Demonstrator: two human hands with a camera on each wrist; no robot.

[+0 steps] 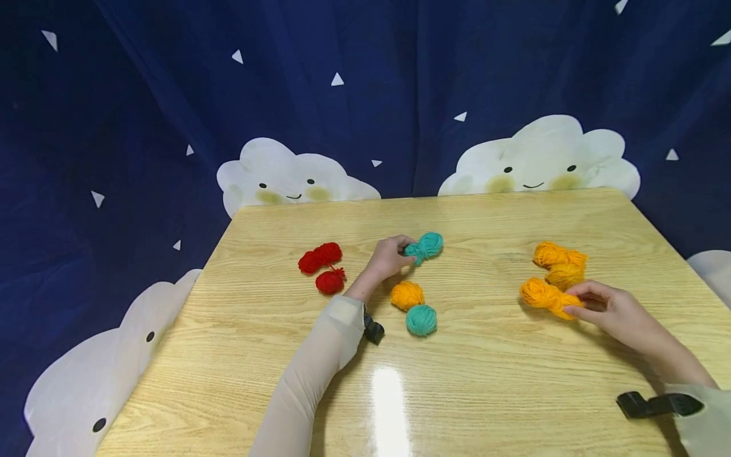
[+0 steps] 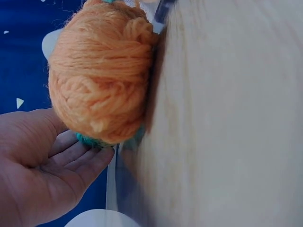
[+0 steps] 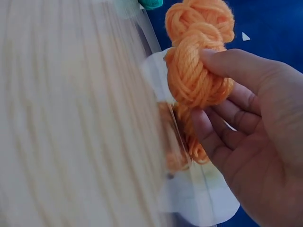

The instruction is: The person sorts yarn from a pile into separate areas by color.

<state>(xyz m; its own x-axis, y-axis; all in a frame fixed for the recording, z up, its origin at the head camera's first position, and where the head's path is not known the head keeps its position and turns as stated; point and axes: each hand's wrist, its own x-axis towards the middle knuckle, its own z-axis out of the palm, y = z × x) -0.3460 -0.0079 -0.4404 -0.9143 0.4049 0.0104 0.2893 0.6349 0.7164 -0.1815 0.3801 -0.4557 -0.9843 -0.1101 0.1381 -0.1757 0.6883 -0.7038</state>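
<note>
Near the middle of the table, my left hand (image 1: 391,256) holds the near end of a teal yarn bundle (image 1: 431,244), thumb on one side and fingers on the other. An orange yarn ball (image 2: 102,71) hides most of that bundle in the left wrist view. On the right side, my right hand (image 1: 613,311) pinches one end of an orange yarn bundle (image 3: 199,71) between thumb and fingers. The bundle's other rounded end points left and away from that hand. Just beyond it lie a bright orange yarn bundle (image 1: 553,254) and a darker orange yarn ball (image 1: 565,275).
A teal yarn ball (image 1: 421,320) sits in front of the orange ball, near my left forearm. Left of my left hand are a red yarn bundle (image 1: 320,258) and a red yarn ball (image 1: 330,281). A blue curtain (image 1: 400,95) with clouds hangs behind the wooden table (image 1: 485,381).
</note>
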